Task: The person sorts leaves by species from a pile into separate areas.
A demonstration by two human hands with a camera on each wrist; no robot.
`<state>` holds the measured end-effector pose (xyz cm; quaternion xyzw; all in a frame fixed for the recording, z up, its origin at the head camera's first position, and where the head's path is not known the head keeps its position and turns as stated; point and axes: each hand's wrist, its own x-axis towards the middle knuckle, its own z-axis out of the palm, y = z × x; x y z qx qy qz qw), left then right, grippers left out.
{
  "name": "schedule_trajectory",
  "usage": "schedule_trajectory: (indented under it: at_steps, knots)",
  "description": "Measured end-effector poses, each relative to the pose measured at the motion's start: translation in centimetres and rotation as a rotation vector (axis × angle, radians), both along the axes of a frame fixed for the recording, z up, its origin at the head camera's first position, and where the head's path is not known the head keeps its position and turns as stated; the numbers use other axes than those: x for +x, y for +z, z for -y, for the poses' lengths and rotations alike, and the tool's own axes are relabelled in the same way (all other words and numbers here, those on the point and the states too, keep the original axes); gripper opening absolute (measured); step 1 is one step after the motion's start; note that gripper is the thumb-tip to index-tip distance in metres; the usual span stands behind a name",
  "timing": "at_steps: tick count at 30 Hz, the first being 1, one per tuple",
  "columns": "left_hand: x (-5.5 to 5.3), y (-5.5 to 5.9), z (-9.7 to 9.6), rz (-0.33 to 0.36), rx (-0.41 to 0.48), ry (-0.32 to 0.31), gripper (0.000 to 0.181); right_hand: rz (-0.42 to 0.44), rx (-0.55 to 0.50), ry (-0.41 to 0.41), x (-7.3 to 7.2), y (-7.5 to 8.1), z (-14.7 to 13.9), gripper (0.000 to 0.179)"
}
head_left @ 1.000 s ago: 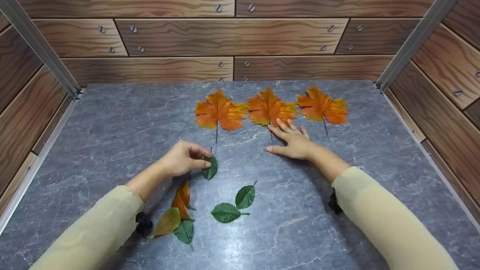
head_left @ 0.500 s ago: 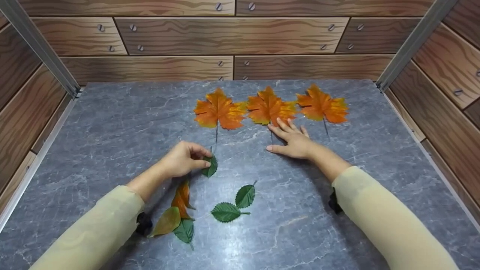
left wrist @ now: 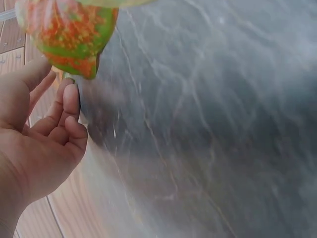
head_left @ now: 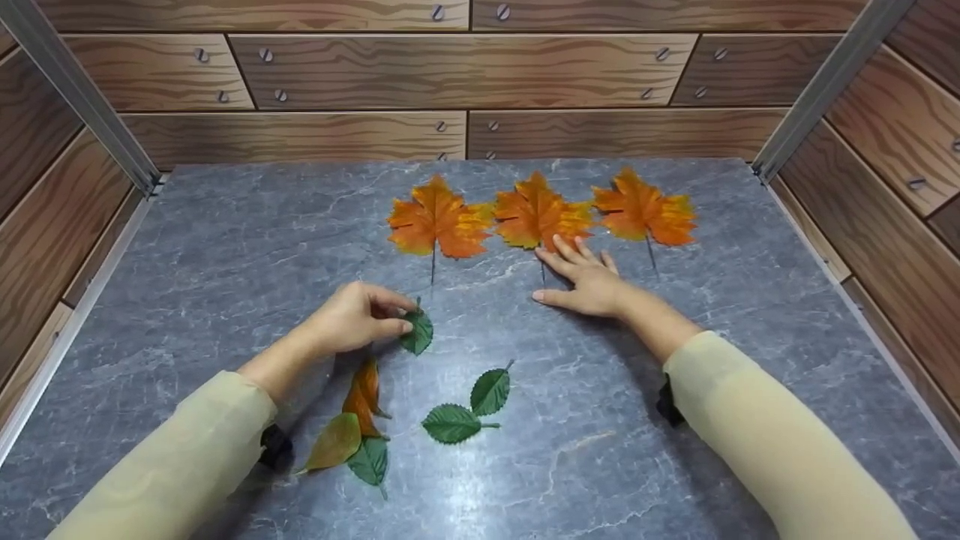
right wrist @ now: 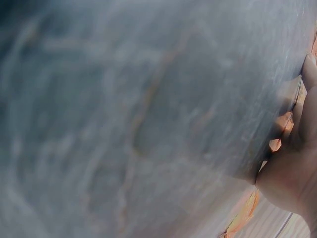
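In the head view my left hand [head_left: 352, 319] pinches a small green leaf [head_left: 418, 331] by its left edge, between thumb and fingers, low over the tabletop. That leaf is hidden in the left wrist view, where curled fingers of the left hand [left wrist: 42, 153] show. My right hand [head_left: 589, 286] lies flat with fingers spread, its fingertips at the lower edge and stem of the middle orange maple leaf [head_left: 536, 210]. Two more maple leaves flank it, a left one [head_left: 439, 221] and a right one [head_left: 645, 210], all in a row with stems downward.
Two green leaves, one lower [head_left: 451, 424] and one upper [head_left: 490, 391], lie at front centre. Beside the left forearm are an orange-brown leaf [head_left: 362, 401], an olive-orange leaf [head_left: 334, 442] and a green leaf [head_left: 369, 461], overlapping. Wood-patterned walls [head_left: 465, 71] enclose the grey marbled table [head_left: 247, 225].
My left hand has shifted slightly left, and the green leaf at its fingertips has turned and moved a little with it. The right hand and the other leaves stay put.
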<state>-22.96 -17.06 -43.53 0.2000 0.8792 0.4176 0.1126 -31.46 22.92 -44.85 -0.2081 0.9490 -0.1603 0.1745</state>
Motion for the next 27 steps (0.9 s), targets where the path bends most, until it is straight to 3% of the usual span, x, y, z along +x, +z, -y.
schedule_trajectory:
  at_steps: [3, 8, 17, 27]
  knots:
    - [0.4, 0.3, 0.5, -0.009, 0.011, 0.009, 0.029, 0.002, 0.000, 0.001, 0.0, 0.0, 0.0, 0.091]
    - [1.4, 1.4, 1.0, 0.001, 0.075, -0.031, 0.025, 0.009, -0.004, 0.000, 0.0, 0.1, 0.1, 0.091]
    - [5.0, 4.3, 1.0, 0.101, 0.114, -0.240, 0.018, 0.002, 0.011, 0.005, 0.0, 0.3, 0.1, 0.091]
    - [8.7, 3.4, 1.5, 0.209, 0.108, -0.466, 0.013, 0.010, 0.011, -0.003, -0.1, 0.1, 0.0, 0.092]
